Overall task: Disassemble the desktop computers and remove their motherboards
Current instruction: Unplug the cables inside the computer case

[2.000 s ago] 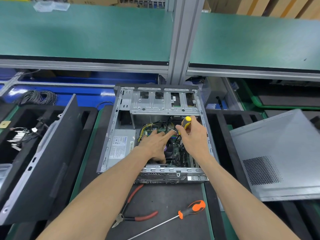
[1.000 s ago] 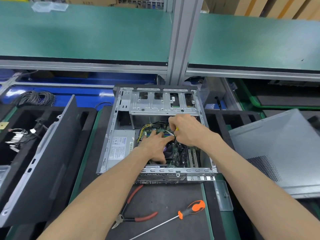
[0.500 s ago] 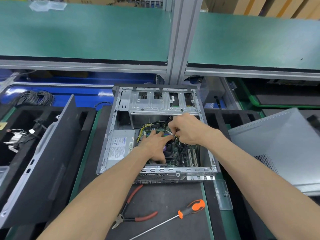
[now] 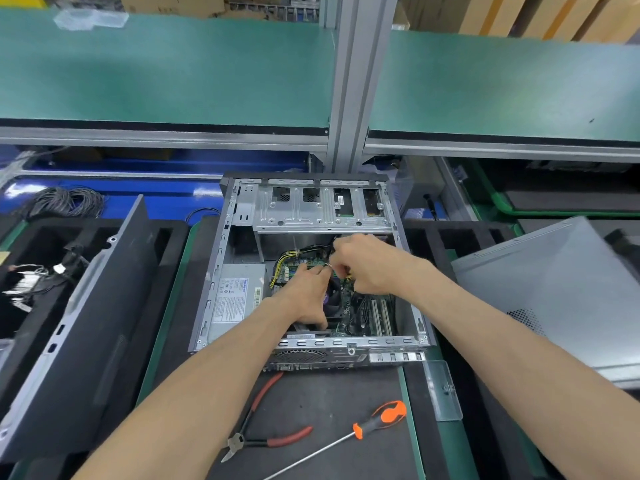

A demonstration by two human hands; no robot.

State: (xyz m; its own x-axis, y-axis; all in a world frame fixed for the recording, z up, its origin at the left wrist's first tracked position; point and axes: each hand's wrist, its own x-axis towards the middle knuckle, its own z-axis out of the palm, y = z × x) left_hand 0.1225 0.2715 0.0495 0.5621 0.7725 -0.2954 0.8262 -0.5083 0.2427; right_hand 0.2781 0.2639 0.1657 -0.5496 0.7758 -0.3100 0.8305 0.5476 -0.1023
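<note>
while the case [image 4: 313, 271] lies open on its side under both forearms, the two hands meet over the motherboard [image 4: 346, 306] deep inside it. the right hand [image 4: 372, 266] is curled shut, knuckles up, and a sliver of yellow shows under its fingers; two seconds ago a yellow-handled driver stood upright in that fist with its cap clear above the knuckles, so the hand has since rolled over and dropped lower, and the tool is now almost wholly hidden. i judge it still grips the driver, tip down toward the board. the left hand [image 4: 304, 292] lies flat, fingers fairly straight, fingertips touching the wires [image 4: 289, 259] just ahead of it and almost meeting the right hand; it has barely shifted in that time. whether it pinches a wire or only holds it aside cannot be told.

the board sits directly beneath both palms, still seated in the case, with cables attached beyond the fingers. to the left of the left wrist is the power supply [image 4: 235, 297]. nearer the body than both wrists lie red pliers [image 4: 273, 424] and an orange screwdriver [image 4: 356, 436], untouched. a side panel [image 4: 554, 292] rests well off to the right of the right arm.

the change suggests the work has gone from positioning the tool to driving or prying at a fastener or connector; removal of the board is still some way off.
</note>
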